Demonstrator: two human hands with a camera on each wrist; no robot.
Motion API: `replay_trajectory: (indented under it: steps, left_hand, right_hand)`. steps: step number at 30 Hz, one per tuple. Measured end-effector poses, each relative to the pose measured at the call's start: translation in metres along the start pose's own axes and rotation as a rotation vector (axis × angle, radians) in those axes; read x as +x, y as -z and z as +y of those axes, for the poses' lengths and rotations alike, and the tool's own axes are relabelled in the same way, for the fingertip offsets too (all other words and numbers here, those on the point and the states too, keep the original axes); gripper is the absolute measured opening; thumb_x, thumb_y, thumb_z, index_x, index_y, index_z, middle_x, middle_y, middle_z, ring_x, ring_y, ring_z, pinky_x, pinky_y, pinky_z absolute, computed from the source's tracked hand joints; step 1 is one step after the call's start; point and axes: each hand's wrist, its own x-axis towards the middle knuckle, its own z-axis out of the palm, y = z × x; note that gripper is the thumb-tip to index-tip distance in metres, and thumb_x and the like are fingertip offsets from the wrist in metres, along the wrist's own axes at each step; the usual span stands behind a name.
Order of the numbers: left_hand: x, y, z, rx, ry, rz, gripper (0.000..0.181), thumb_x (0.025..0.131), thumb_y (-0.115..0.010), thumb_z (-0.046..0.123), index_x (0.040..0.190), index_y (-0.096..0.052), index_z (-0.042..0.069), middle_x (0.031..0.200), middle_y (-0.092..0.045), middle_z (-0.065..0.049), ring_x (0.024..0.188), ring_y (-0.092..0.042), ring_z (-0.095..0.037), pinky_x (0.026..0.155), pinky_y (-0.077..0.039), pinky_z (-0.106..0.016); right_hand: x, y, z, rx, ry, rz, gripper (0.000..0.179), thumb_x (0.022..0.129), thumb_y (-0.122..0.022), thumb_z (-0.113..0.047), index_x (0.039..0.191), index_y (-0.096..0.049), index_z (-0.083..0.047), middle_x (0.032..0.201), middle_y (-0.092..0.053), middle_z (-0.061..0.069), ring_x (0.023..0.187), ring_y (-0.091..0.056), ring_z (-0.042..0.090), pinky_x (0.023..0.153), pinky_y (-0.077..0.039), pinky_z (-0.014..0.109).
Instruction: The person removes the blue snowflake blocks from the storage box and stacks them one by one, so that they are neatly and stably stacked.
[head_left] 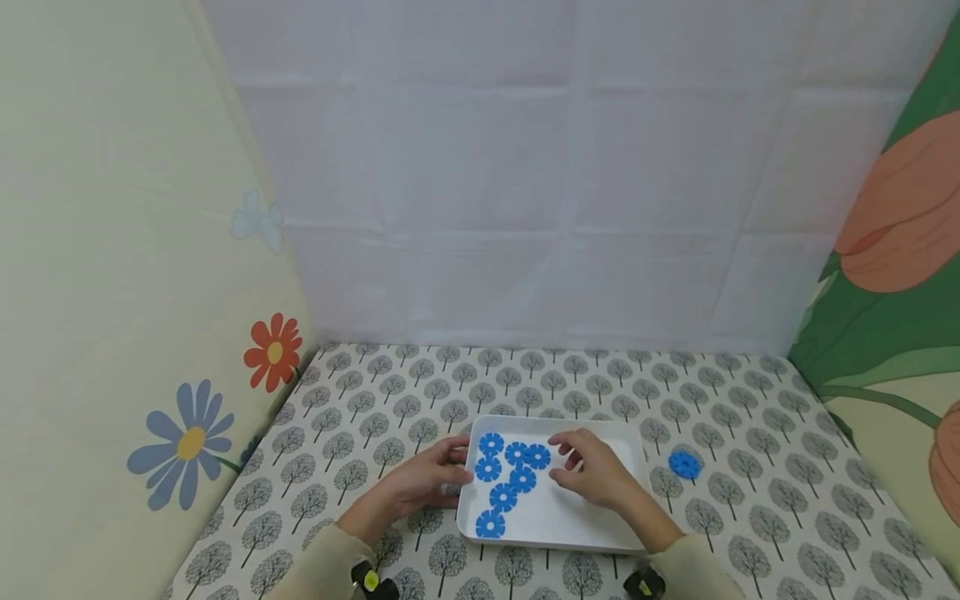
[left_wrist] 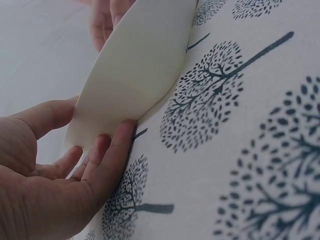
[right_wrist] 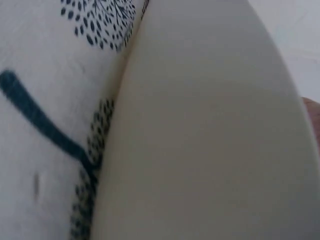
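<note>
A white tray (head_left: 585,525) lies on the table, with several blue notched snowflake discs (head_left: 503,497) grouped in its left half. My left hand (head_left: 423,479) holds the tray's left side; in the left wrist view its thumb is at the rim and its fingers (left_wrist: 112,150) lie against the outer wall low down. Over the tray, my right hand (head_left: 592,471) has its thumb and index finger apart, and no disc shows between them. The closest disc (head_left: 537,456) lies just left of those fingertips. In the right wrist view the tray wall (right_wrist: 200,125) hides most of that hand.
To the right of the tray, more blue notched plastic (head_left: 685,465) sits on the tree-print tablecloth (head_left: 750,500). A white sheet (head_left: 525,208) hangs behind the table. Flower-patterned panels (head_left: 112,292) stand at both sides.
</note>
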Motion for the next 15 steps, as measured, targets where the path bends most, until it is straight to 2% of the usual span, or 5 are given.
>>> replay_trajectory:
  steps: [15]
  left_hand:
    - [0.001, 0.0, -0.001, 0.008, 0.004, 0.0, 0.076, 0.095, -0.067, 0.007, 0.158, -0.024, 0.004, 0.141, -0.041, -0.023, 0.115, -0.059, -0.031, 0.09, -0.057, -0.053]
  right_hand:
    - [0.01, -0.018, -0.009, -0.111, -0.102, -0.021, 0.041, 0.082, -0.082, -0.016, 0.12, -0.068, -0.01, 0.102, -0.059, 0.003, 0.09, -0.055, 0.015, 0.079, -0.053, 0.034]
